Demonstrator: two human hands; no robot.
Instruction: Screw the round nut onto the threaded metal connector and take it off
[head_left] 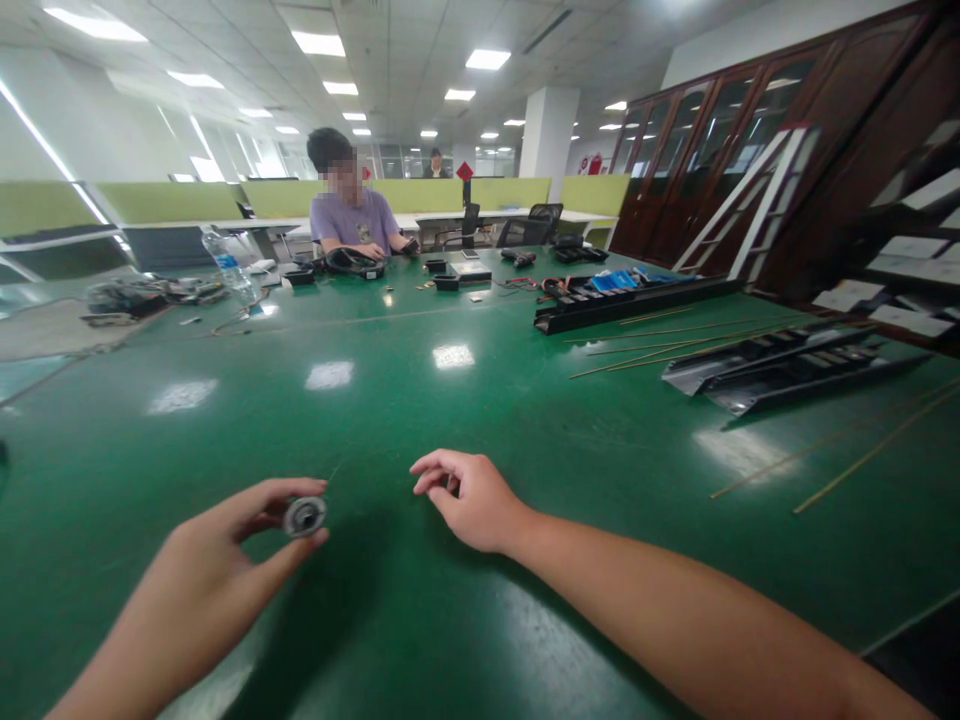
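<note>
From here I see a small, round, grey, dark-centred piece (305,516) pinched between thumb and fingertips of the left hand (204,565), at that hand's two o'clock. At the piece's three o'clock, apart, the right hand (481,503) half-curls; whether it grips anything, I can't tell.

Left hand (214,565): a round grey piece (305,516) is pinched.
Right hand (480,500): the fingers (433,463) are loosely curled.
Green table (390,400): thin rods (862,461) are laid beside black channels (810,390).

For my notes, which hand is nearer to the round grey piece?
Left. The left hand is holding the round grey piece; the right hand is apart from it, to its right.
</note>
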